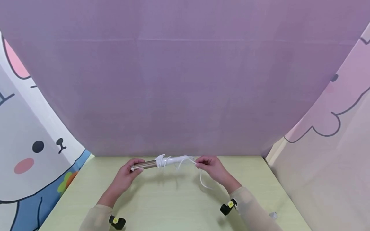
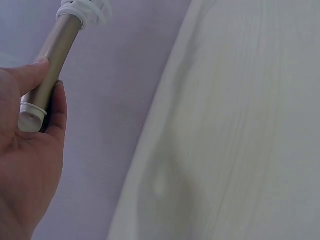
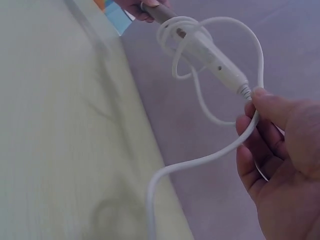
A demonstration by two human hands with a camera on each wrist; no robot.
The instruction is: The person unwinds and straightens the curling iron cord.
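Observation:
A curling iron [image 1: 148, 165] with a gold-brown barrel and a white handle [image 3: 220, 65] is held up above the table's far part, lying nearly level in the head view. My left hand [image 1: 125, 178] grips the barrel by its white-capped tip [image 2: 31, 119], thumb on one side and fingers on the other. The white cord [image 3: 200, 161] loops loosely around the handle. Close to the handle's cord end, my right hand [image 1: 212, 168] pinches this cord between thumb and fingers. A free length of cord hangs down below the right hand.
The pale wooden table [image 1: 162, 208] ends at a purple cloth backdrop [image 1: 185, 96]. Printed cartoon cloths [image 1: 23, 128] hang at both sides. A small greyish piece [image 1: 273, 215] lies near the right forearm. Each wrist wears a black camera [image 1: 228, 207].

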